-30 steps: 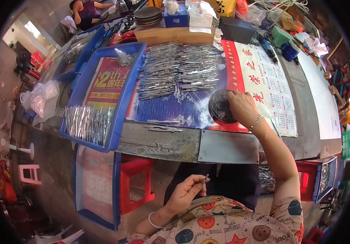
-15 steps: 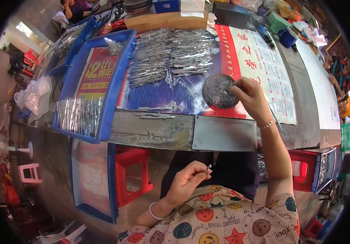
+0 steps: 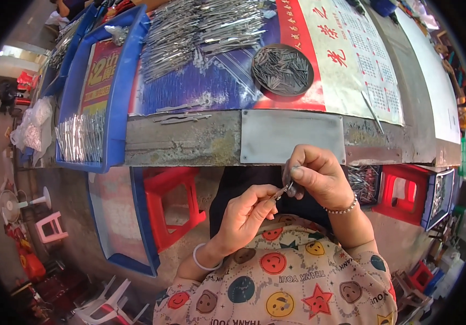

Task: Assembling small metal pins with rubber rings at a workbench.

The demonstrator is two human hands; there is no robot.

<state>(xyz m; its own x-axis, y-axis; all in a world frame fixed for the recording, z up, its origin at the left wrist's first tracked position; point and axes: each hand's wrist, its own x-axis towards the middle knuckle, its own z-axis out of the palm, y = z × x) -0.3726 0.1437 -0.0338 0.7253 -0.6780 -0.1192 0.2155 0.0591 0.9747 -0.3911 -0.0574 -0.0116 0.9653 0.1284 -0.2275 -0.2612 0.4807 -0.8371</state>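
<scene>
Close together above my lap, both hands meet at their fingertips. My left hand (image 3: 248,215) pinches a slim silver metal piece (image 3: 280,192) between thumb and forefinger, most of it covered by the fingers. My right hand (image 3: 319,176) is closed at the far end of that piece, thumb against forefinger, on a small metal piece whose shape I cannot make out. On the table beyond, a round dish (image 3: 308,81) holds many small dark pointed metal pieces (image 3: 280,69). A large heap of long thin silver metal pieces (image 3: 203,32) lies behind it to the left.
A blue tray (image 3: 118,116) with upright silver pieces (image 3: 81,136) stands at the table's left. A metal plate (image 3: 292,136) lies on the front edge; several loose pieces (image 3: 187,117) lie left of it. Red stools (image 3: 170,211) and another blue tray (image 3: 116,216) are below.
My right hand has come back from the dish to my left hand's fingertips. My left hand has risen slightly. The view has tilted down, so the table sits higher in it.
</scene>
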